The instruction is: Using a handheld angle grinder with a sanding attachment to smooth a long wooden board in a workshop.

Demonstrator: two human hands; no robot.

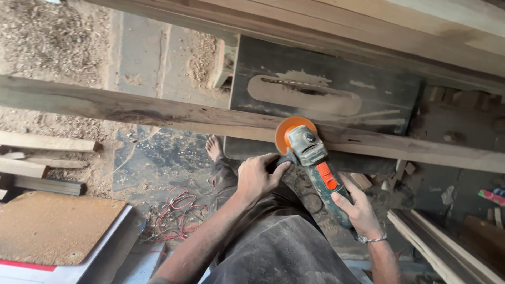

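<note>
- Left hand [256, 176] clamps the side handle; right hand [359, 210] wraps the angle grinder [314, 160] body.
- Orange disc [291, 131], at twelve o'clock from the hands, meets the long plank [158, 113] across the saw table [368, 94].
- Best kept flat, pressure light, I'd say.

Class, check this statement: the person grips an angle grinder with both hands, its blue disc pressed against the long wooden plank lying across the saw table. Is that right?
Not quite. The head view shows the disc is orange, not blue. The rest holds: the left hand and right hand both grip the angle grinder, its disc against the long wooden plank lying across the saw table.
</note>
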